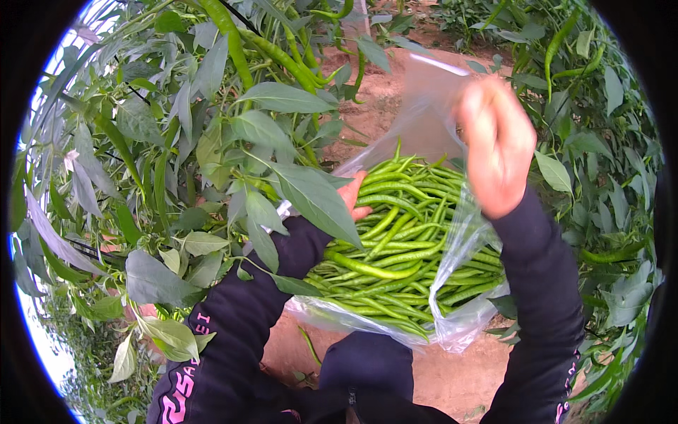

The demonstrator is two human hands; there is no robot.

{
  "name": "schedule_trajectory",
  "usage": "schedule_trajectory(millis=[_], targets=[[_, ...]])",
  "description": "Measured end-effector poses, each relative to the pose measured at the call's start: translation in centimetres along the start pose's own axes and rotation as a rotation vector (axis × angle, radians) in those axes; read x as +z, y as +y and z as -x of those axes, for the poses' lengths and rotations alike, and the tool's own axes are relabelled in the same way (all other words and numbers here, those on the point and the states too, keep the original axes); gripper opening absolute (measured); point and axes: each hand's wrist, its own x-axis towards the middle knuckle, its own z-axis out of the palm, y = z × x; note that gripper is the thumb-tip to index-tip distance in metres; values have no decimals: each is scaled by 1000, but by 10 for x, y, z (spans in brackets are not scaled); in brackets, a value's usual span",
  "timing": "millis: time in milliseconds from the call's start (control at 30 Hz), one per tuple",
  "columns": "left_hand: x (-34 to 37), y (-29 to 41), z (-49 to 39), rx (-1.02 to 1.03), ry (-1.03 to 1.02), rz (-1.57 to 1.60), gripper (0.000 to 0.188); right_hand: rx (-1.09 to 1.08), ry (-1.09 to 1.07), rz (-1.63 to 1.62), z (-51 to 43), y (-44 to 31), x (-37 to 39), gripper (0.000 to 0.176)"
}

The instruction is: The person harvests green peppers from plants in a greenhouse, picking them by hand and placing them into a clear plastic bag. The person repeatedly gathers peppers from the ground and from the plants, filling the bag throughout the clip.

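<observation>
A clear plastic bag [408,122] lies open before me, full of long green chili peppers [397,244]. My left hand [354,197] rests against the peppers on the bag's left side. A pepper leaf covers much of it, so its grip is hidden. Raised above the bag's right side, my right hand [497,146] is blurred by motion. Its fingers are pinched together on the rim of the bag, and the film stretches up to them.
Pepper plants [254,127] crowd the left, their leaves hanging over my left forearm. More plants [598,159] line the right. Reddish soil [461,381] runs between the rows, with one loose pepper [309,344] near my knee [365,365].
</observation>
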Motion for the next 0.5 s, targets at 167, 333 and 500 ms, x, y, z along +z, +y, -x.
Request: schedule_trajectory(millis=[167,333,500], targets=[[9,25,-8,101,28,69,69,368,-673,383,55,112,14,23],[10,27,3,140,75,60,68,528,-845,559,88,213,40,21],[14,20,6,160,62,135,68,413,-960,466,100,256,57,21]])
